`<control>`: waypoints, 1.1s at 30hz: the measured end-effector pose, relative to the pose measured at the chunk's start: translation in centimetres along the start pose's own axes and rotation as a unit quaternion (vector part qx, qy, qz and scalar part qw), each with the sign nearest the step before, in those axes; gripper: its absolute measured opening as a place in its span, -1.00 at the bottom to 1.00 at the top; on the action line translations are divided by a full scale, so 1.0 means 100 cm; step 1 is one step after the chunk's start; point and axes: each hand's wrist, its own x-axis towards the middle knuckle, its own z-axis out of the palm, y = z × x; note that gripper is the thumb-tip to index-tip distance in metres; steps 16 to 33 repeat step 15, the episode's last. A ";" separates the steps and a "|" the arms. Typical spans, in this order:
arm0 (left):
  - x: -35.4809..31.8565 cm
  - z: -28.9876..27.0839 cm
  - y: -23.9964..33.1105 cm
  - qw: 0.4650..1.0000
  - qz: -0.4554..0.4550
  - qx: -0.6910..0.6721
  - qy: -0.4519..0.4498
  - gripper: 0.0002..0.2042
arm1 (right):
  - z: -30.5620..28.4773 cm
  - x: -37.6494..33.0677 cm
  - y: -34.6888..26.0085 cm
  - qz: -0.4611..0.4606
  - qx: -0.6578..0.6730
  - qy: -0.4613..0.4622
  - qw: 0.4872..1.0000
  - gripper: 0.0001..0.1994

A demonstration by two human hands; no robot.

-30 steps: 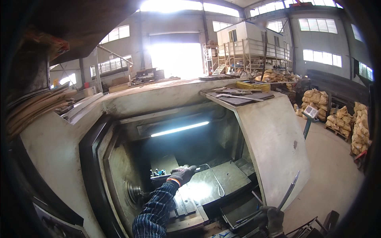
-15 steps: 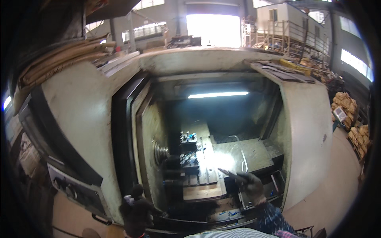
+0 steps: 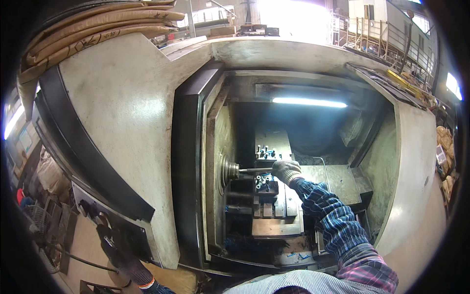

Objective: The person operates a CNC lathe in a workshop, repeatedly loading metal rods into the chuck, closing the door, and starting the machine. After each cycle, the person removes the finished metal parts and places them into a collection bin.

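Observation:
My right hand (image 3: 286, 170), in a grey work glove, reaches into the lathe and is closed around a slim metal rod (image 3: 257, 170). The rod lies nearly level, its left end at the round spindle chuck (image 3: 229, 170); whether it sits inside the chuck is too small to tell. Just below the hand stands a tool block with bolts (image 3: 265, 185). My left hand (image 3: 117, 247), in a dark glove, is at the control panel (image 3: 128, 234) at lower left, fingers by a knob. A small shiny piece shows at its fingers, its kind unclear.
A lit lamp tube (image 3: 309, 102) crosses the back of the machine's chamber. Another bolted tool block (image 3: 266, 153) stands behind the rod. The dark door edge (image 3: 188, 166) borders the opening on the left. Brown sacks (image 3: 98, 34) are stacked on top of the housing.
My right hand has moved forward and left, bringing the rod from the chamber's front to the chuck. My left hand has gone from the opening's lower edge to the control panel. The view has shifted.

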 end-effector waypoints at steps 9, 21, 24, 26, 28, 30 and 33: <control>-0.011 0.024 0.002 0.993 -0.003 -0.106 0.048 -0.51 | 0.054 0.063 0.028 -0.116 0.166 -0.051 0.978 -0.67; -0.012 0.030 -0.006 0.970 -0.051 -0.218 0.099 -0.49 | 0.076 0.082 0.028 -0.146 0.178 -0.074 0.970 -0.63; -0.012 0.030 -0.006 0.970 -0.051 -0.218 0.099 -0.49 | 0.076 0.082 0.028 -0.146 0.178 -0.074 0.970 -0.63; -0.012 0.030 -0.006 0.970 -0.051 -0.218 0.099 -0.49 | 0.076 0.082 0.028 -0.146 0.178 -0.074 0.970 -0.63; -0.012 0.030 -0.006 0.970 -0.051 -0.218 0.099 -0.49 | 0.076 0.082 0.028 -0.146 0.178 -0.074 0.970 -0.63; -0.012 0.030 -0.006 0.970 -0.051 -0.218 0.099 -0.49 | 0.076 0.082 0.028 -0.146 0.178 -0.074 0.970 -0.63; -0.012 0.030 -0.006 0.970 -0.051 -0.218 0.099 -0.49 | 0.076 0.082 0.028 -0.146 0.178 -0.074 0.970 -0.63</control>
